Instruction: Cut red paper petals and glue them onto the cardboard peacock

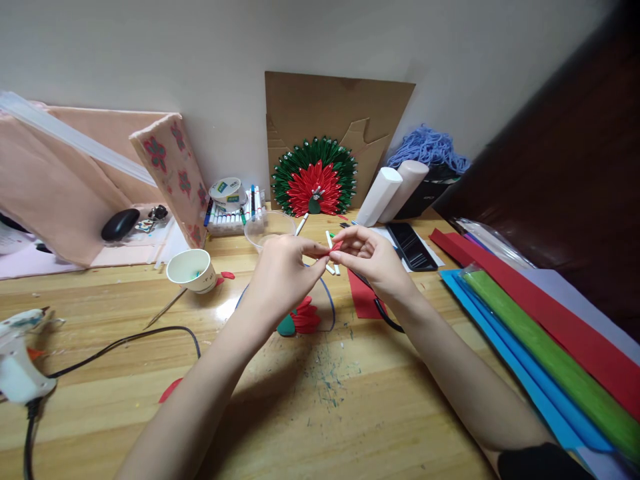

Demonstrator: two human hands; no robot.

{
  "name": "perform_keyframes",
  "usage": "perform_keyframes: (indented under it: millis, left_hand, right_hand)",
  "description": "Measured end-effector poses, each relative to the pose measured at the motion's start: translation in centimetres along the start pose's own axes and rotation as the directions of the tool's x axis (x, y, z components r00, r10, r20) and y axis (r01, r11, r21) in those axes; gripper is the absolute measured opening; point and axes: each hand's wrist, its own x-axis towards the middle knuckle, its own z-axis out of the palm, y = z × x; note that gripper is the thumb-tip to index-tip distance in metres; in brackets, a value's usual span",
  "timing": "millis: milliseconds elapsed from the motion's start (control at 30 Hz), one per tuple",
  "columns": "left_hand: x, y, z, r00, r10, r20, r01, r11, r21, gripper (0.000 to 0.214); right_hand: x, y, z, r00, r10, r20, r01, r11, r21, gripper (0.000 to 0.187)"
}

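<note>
Between the fingertips of both hands is a small red petal-like piece. My left hand pinches its left end, and my right hand pinches the right end, its other fingers curled. Below my left hand lies a clear sheet with a blue-marked edge. On it sit red petals beside a green piece, partly hidden by my left wrist. A sheet of red paper lies under my right hand. White sticks lie just behind the fingers.
A red-and-green peacock stands against cardboard at the back. A paper cup, a clear bowl and a glue gun with its cable are on the left. A phone and coloured sheets lie right.
</note>
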Motion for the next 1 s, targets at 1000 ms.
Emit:
perform_keyframes:
  millis: [1000]
  left_hand:
    - [0.1, 0.7, -0.7, 0.997, 0.021, 0.077, -0.024, 0.999, 0.047, 0.013]
  right_hand:
    - [-0.5, -1.6, -0.6, 0.99, -0.124, 0.065, 0.135, 0.969, -0.206, 0.018]
